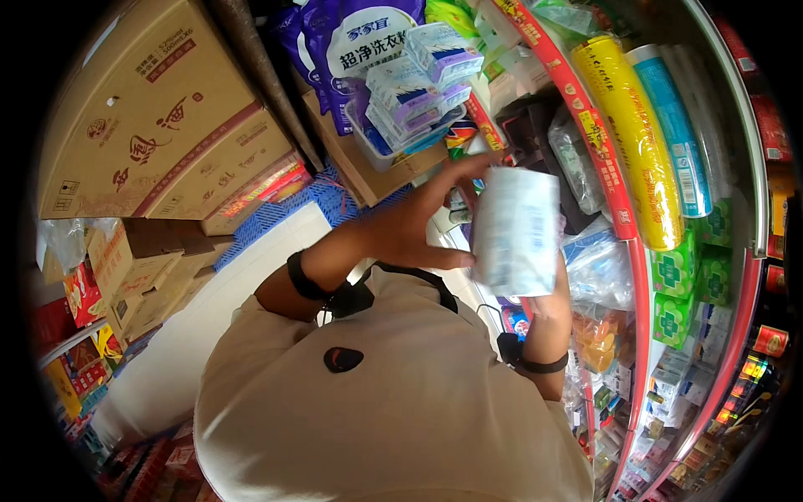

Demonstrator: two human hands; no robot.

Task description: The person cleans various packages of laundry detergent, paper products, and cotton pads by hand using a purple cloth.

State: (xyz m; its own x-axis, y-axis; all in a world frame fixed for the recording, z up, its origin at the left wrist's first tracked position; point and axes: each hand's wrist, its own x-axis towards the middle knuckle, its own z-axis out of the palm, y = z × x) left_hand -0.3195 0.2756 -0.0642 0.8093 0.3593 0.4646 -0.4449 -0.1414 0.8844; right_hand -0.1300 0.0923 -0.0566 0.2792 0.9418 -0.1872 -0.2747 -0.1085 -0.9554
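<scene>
A white and pale blue pack [517, 232], blurred, with a printed code on its side, is in front of my chest. My right hand [555, 276] is mostly hidden behind the pack, with the fingers out of sight; the forearm comes up from below to its right edge. My left hand [417, 219] is at the pack's left side, its thumb and fingers spread wide; the thumb tip is close to the pack's edge, and whether it touches cannot be told. Beyond the hands, several white and purple boxes [401, 91] are piled in a clear plastic tub [380, 162].
The tub stands on a cardboard box [414, 170] beside purple laundry powder bags [370, 31]. Large cartons [157, 125] are stacked at left near blue matting [273, 213]. Red-edged shelves at right hold a yellow roll [630, 144], a blue roll [677, 132] and green packs [672, 270].
</scene>
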